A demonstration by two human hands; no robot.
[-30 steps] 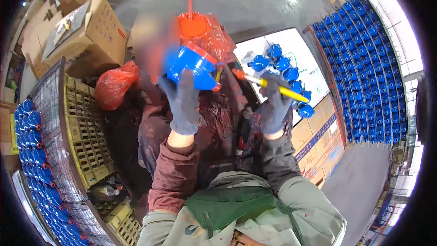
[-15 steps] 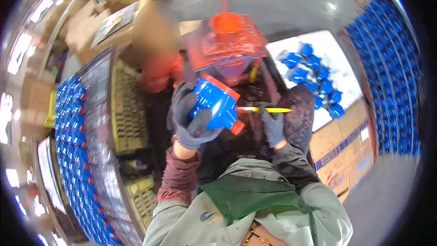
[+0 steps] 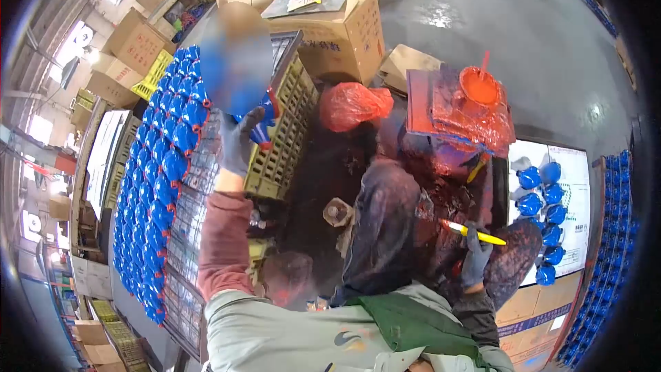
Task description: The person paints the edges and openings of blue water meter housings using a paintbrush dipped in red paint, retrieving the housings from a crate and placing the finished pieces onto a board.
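Observation:
My left hand [image 3: 239, 139], in a dark glove, reaches out over the left rack with its fingers round a blue piece with red edges [image 3: 265, 118]. A blurred patch covers part of that piece. Rows of similar blue pieces [image 3: 162, 179] stand on the wire rack [image 3: 200, 213] beside it. Near my right knee, my gloved right hand [image 3: 475, 256] is closed on a yellow-handled brush [image 3: 485, 237], its tip pointing left. A pot of red paint [image 3: 480, 87] stands on a red-smeared stand [image 3: 441, 107].
Several blue pieces [image 3: 551, 193] lie on a white board [image 3: 578, 165] atop cartons at the right. Farther right is another filled rack [image 3: 609, 248]. A large carton [image 3: 344, 38], a red plastic bag [image 3: 352, 106] and yellow crates [image 3: 279, 145] lie ahead and left.
The view has swung left. My left hand has carried the blue piece from in front of me to the left rack. My right hand still holds the brush, lower near the knee.

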